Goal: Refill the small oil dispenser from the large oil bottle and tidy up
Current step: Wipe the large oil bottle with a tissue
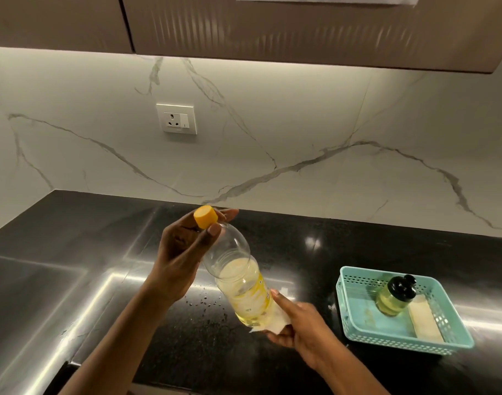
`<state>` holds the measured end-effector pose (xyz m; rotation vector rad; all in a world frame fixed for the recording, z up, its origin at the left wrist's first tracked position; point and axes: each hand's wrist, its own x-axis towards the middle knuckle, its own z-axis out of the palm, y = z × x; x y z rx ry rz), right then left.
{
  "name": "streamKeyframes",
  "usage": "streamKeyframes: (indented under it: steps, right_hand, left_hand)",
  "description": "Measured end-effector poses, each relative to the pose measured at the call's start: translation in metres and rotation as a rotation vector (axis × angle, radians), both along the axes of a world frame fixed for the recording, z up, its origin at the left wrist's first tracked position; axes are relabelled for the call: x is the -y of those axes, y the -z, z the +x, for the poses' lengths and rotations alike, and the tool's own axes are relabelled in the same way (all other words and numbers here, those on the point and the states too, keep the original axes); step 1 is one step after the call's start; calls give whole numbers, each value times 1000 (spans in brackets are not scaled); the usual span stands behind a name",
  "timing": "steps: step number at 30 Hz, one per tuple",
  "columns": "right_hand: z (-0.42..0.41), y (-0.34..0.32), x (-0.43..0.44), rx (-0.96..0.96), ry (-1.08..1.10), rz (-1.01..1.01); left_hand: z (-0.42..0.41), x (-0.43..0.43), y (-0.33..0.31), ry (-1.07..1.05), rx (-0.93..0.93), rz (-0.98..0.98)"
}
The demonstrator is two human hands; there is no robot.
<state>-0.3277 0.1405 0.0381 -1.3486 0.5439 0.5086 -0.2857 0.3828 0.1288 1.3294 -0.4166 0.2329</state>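
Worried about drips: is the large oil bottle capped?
Capped: a yellow cap tops the large oil bottle, its neck gripped by the left hand. The right hand holds a paper towel at its base. Tightness: cannot tell.

Left hand [184, 252]: raised, fingers and thumb curled round the neck of the oil bottle [235, 280].
Left forearm: bare, rising from the near edge of the counter [73, 223].
Right hand [298, 329]: lower, cupping the bottle's base through a white paper [275, 323], index finger extended along its side.
Right forearm: bare.

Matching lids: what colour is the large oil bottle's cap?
Orange-yellow cap, best in head view.
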Motion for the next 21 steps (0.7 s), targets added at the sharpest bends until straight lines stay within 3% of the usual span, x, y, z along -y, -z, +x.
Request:
streamKeyframes:
  steps: [5, 9, 11, 13, 16, 18, 21]
  right_hand:
    - [20, -40, 18, 450, 192, -438]
    - [16, -105, -9, 830, -121, -472]
    - [8, -113, -32, 907, -381, -543]
    - [6, -104, -43, 998, -489, -829]
    - [4, -96, -38, 1130, -488, -1102]
    - [4, -93, -33, 1152, -519, -1130]
    - [5, -97, -33, 1163, -402, -1131]
  left_hand:
    - [-10, 13, 12, -36, -31, 164]
    - [-9, 39, 29, -55, -25, 301]
    - [-10, 50, 37, -64, -33, 363]
    - [-13, 55, 42, -97, -61, 385]
    - [-20, 56, 43, -121, -53, 426]
    - [-24, 58, 41, -143, -2, 454]
    - [-25, 64, 41, -157, 31, 470]
